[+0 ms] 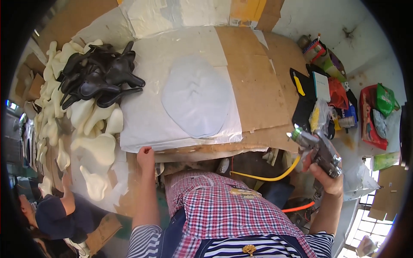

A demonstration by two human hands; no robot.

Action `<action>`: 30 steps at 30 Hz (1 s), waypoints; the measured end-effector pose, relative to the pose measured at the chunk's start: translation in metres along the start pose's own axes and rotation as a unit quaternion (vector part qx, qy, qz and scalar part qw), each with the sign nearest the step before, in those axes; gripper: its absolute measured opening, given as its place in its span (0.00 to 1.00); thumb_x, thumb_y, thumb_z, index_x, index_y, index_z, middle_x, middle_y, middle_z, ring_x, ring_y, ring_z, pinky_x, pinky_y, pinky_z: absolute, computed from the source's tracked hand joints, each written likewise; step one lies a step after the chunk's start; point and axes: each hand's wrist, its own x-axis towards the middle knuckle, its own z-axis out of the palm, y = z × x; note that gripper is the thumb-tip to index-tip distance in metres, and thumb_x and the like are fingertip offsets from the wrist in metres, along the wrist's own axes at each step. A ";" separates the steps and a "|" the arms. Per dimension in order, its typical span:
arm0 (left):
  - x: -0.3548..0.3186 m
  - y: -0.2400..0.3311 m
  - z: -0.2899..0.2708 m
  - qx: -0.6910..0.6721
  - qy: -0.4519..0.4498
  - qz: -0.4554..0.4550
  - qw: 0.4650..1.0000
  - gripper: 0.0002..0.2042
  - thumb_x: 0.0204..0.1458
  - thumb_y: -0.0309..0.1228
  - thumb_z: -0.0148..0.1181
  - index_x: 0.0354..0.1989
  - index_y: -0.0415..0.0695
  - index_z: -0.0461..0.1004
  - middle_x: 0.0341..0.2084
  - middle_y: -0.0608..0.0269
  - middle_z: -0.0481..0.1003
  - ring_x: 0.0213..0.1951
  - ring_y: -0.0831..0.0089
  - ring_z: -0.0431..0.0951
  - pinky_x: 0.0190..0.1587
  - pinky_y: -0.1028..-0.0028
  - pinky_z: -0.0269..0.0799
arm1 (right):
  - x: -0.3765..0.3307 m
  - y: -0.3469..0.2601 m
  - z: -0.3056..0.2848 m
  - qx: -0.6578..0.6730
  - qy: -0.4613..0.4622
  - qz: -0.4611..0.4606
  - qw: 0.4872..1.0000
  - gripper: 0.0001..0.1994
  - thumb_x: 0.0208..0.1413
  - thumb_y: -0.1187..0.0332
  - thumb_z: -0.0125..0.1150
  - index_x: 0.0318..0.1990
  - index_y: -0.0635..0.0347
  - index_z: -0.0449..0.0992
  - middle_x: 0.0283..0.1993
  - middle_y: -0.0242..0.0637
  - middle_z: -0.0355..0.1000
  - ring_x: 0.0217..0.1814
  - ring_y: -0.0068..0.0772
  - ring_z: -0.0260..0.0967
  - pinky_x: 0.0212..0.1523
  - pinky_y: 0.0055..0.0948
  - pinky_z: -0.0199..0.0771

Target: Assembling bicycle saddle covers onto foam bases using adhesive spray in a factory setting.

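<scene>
My right hand, raised at the right of the table, is wrapped round the handle of a metal spray gun. Its nozzle points up and to the left. My left hand is by the table's front edge with its fingers curled in; anything inside them is hidden. In the middle of the table lies a pale bluish, rounded sheet, flat except for small creases near its centre. Beneath it a white covering is spread over the tabletop.
Dark bicycle-saddle covers are heaped at the left beside many cream foam saddle pads. Brown cardboard covers the table's right part. A yellow knife lies farther right. A yellow hose hangs below. A co-worker sits lower left.
</scene>
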 end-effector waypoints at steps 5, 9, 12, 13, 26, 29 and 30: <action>0.005 0.022 0.016 -0.002 -0.013 0.016 1.000 0.07 0.41 0.22 0.54 0.31 0.38 0.74 0.21 0.67 0.72 0.23 0.80 0.69 0.27 0.80 0.64 | -0.022 0.000 -0.016 -0.093 -0.067 0.095 0.989 0.34 0.38 0.75 0.63 0.58 0.66 0.58 0.32 0.41 0.70 0.29 0.28 0.68 0.31 0.28 0.70; 0.007 0.051 0.040 0.004 -0.010 0.005 1.000 0.07 0.40 0.25 0.57 0.29 0.39 0.75 0.23 0.60 0.76 0.27 0.74 0.74 0.34 0.76 0.69 | -0.009 0.003 -0.012 -0.085 -0.135 0.086 0.983 0.35 0.37 0.77 0.62 0.59 0.66 0.58 0.32 0.41 0.70 0.30 0.28 0.69 0.32 0.29 0.71; 0.012 0.065 0.070 -0.006 -0.040 0.046 0.998 0.08 0.39 0.26 0.57 0.29 0.40 0.76 0.23 0.59 0.76 0.28 0.70 0.75 0.33 0.75 0.70 | 0.007 0.001 0.000 0.007 -0.069 0.031 0.997 0.32 0.42 0.77 0.61 0.59 0.65 0.58 0.34 0.39 0.70 0.33 0.23 0.66 0.35 0.22 0.68; 0.012 0.070 0.080 0.020 -0.055 0.055 0.997 0.09 0.39 0.27 0.57 0.31 0.40 0.76 0.24 0.60 0.76 0.29 0.71 0.75 0.33 0.75 0.69 | 0.012 0.001 0.003 0.024 -0.026 0.027 0.999 0.33 0.42 0.76 0.61 0.59 0.66 0.57 0.34 0.40 0.70 0.31 0.25 0.67 0.35 0.24 0.69; -0.002 0.144 0.129 0.358 -0.033 0.010 0.933 0.17 0.40 0.35 0.57 0.40 0.44 0.73 0.38 0.57 0.74 0.44 0.59 0.71 0.45 0.58 0.61 | 0.021 0.010 -0.009 0.005 -0.072 0.030 0.997 0.32 0.41 0.79 0.60 0.59 0.67 0.58 0.32 0.37 0.69 0.31 0.25 0.67 0.34 0.23 0.69; 0.003 0.138 0.133 0.355 -0.031 0.009 0.934 0.13 0.41 0.34 0.56 0.36 0.45 0.75 0.37 0.58 0.75 0.42 0.60 0.73 0.46 0.58 0.61 | 0.026 0.009 -0.008 -0.002 -0.028 -0.011 1.000 0.32 0.42 0.77 0.60 0.59 0.69 0.57 0.31 0.37 0.69 0.30 0.25 0.67 0.34 0.23 0.69; 0.006 0.135 0.134 0.355 -0.031 0.008 0.934 0.13 0.41 0.34 0.56 0.36 0.45 0.75 0.37 0.58 0.75 0.42 0.60 0.73 0.46 0.58 0.61 | 0.023 0.010 -0.011 0.007 -0.001 0.000 1.000 0.33 0.42 0.76 0.60 0.59 0.69 0.57 0.31 0.37 0.69 0.30 0.25 0.67 0.34 0.23 0.69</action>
